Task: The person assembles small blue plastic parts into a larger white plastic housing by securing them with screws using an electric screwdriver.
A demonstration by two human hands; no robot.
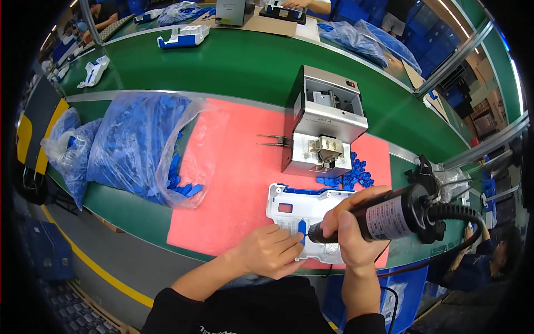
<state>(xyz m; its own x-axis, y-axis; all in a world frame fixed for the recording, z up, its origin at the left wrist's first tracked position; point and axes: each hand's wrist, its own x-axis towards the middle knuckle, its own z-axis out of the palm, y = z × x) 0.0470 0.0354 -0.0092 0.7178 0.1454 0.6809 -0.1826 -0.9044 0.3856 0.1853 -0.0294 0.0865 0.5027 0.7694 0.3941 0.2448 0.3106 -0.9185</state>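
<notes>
Right hand (360,245) grips black driver (385,216); left hand (271,250) curled narrow at blue strip (302,227). From white shell (316,205): machine (332,118) blocks 12 o'clock, bag (130,145) 10.

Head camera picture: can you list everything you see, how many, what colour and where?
White case: one, white with blue edge, on the mat
Blue strip: one, blue, on the case
Power tool: one, black, in the right hand
Mat: one, pink, on the table
Machine: one, silver, on the mat
Small pieces: many, blue, beside the machine
Bags: two at left, clear with blue pieces; others at the back
Belt: one, green, beyond the mat
Other cases: two, white and blue, on the belt
Bins: several, blue, around the edges
Other people: several, background
Hands: two, left by the strip, right gripping the tool
</notes>
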